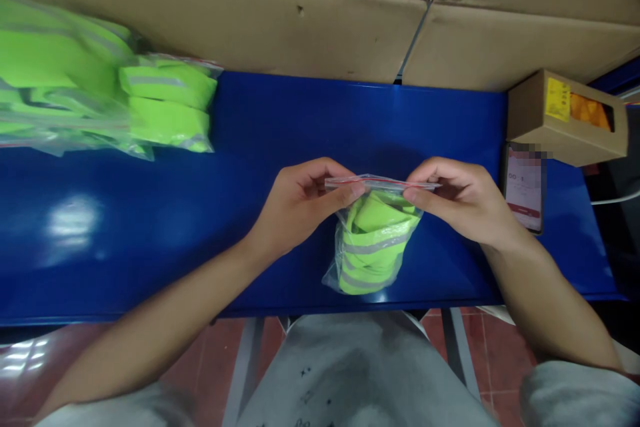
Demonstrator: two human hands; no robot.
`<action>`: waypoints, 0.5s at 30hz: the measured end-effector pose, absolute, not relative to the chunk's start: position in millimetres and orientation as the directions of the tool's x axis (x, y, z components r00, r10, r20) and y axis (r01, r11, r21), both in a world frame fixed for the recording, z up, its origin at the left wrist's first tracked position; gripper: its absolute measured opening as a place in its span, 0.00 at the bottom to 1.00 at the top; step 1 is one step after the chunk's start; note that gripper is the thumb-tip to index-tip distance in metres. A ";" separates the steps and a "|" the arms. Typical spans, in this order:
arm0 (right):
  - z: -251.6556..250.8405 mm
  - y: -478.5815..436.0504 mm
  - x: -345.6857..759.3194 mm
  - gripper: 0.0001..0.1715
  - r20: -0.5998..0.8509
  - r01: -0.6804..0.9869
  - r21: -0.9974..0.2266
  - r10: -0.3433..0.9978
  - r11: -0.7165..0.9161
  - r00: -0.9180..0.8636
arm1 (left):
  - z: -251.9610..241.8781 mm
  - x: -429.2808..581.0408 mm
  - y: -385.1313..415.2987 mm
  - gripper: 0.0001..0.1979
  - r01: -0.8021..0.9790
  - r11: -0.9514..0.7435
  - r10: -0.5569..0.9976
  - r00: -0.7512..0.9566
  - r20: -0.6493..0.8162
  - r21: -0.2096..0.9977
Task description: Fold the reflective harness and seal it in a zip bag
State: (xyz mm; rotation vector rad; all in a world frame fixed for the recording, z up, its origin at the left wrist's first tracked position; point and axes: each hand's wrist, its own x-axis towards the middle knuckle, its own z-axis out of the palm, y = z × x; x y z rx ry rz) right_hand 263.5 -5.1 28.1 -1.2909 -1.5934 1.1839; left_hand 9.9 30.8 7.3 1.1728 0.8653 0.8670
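A clear plastic bag [376,247] with a red line along its top edge holds a folded neon-yellow cloth with grey stripes. My left hand [313,197] pinches the left part of the bag's top edge, thumb in front. On the other side, my right hand [450,193] grips the right part of that edge between thumb and fingers. The bag's body hangs toward the near edge of the blue table [300,120], between my two hands. Whether the top edge is sealed cannot be made out.
Several bagged neon-yellow bundles [167,103] lie at the back left. A cardboard box [565,117] with orange contents stands at the right, and a phone [523,190] lies in front of it. A brown padded panel [250,20] runs along the table's back.
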 end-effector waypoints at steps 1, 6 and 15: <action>27.0 -5.6 262.7 0.08 0.015 0.275 -0.959 0.982 0.068 -0.191 | 7.4 10.0 30.9 0.10 -0.112 0.173 0.903 0.416 -0.112 0.979; 28.0 -6.0 263.0 0.07 0.008 0.287 -0.955 0.975 0.074 -0.224 | 8.4 10.5 30.6 0.10 -0.101 0.171 0.902 0.416 -0.115 0.980; 28.2 -10.6 257.7 0.09 0.056 0.397 -0.908 0.977 0.136 -0.208 | 8.5 10.4 26.8 0.12 -0.041 0.153 0.894 0.432 -0.120 0.987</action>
